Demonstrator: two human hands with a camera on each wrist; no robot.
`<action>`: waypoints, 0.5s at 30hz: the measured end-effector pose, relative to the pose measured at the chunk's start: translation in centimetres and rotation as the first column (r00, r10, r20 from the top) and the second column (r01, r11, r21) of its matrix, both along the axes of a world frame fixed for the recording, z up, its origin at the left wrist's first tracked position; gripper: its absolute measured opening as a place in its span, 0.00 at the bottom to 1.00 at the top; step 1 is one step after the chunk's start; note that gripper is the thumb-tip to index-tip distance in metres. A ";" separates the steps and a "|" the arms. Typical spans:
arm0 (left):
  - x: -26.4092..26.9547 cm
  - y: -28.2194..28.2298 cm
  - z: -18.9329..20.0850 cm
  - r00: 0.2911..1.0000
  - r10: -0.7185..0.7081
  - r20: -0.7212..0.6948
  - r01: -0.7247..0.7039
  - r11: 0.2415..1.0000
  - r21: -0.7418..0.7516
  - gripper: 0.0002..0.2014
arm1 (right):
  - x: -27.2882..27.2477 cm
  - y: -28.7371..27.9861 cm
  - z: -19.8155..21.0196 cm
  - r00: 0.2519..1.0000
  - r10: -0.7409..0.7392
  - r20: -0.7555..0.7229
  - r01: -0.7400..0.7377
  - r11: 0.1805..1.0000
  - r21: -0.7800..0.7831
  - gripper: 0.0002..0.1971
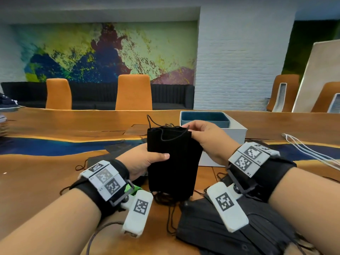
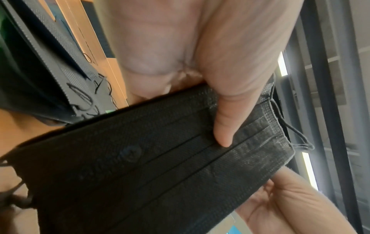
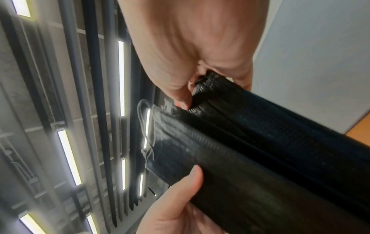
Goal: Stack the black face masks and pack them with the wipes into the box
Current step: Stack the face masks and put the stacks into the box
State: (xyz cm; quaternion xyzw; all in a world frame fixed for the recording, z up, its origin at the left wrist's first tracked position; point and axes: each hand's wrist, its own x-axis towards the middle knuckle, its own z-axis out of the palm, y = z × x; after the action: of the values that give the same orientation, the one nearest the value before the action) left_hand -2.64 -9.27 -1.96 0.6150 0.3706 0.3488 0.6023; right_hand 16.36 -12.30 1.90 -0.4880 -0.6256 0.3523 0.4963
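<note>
A stack of black face masks (image 1: 171, 162) stands on end above the wooden table, held between both hands. My left hand (image 1: 147, 159) grips its left edge, thumb (image 2: 224, 126) laid across the pleated front (image 2: 160, 166). My right hand (image 1: 206, 137) pinches the stack's upper right corner (image 3: 204, 88). Ear loops dangle from the top and bottom of the stack. More black masks (image 1: 211, 227) lie flat on the table under my right wrist, and others (image 1: 117, 146) lie behind my left hand. The white box (image 1: 237, 133) with a blue tray inside (image 1: 204, 118) stands open just behind the stack. No wipes are visible.
White cords (image 1: 309, 151) trail across the table (image 1: 46, 177) at the right. Orange chairs (image 1: 134, 92) line the table's far side. A pile of items (image 1: 5, 111) sits at the far left edge. A green scrap (image 1: 131, 188) peeks out near my left wrist.
</note>
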 end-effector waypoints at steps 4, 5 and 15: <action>0.2 0.1 -0.3 1.000 0.023 -0.019 -0.023 1.000 0.011 0.14 | -0.1 0.1 -1.2 0.990 -0.056 -0.131 0.042 0.993 -0.106 0.11; 0.2 0.1 -0.3 0.999 0.034 -0.022 -0.033 0.999 0.002 0.14 | 0.0 0.0 -1.4 0.978 -0.060 -0.200 0.033 0.990 -0.140 0.13; 0.6 0.3 -0.7 0.974 0.157 0.162 -0.161 0.987 0.008 0.36 | -0.7 -1.1 -4.2 0.986 0.026 -0.163 -0.073 0.953 -0.293 0.25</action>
State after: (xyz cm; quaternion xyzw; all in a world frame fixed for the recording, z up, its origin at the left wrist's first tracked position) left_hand -2.01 -8.93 -2.62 0.5596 0.3650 0.4483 0.5939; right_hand 15.69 -13.44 -2.26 -0.5120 -0.5363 0.4924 0.4558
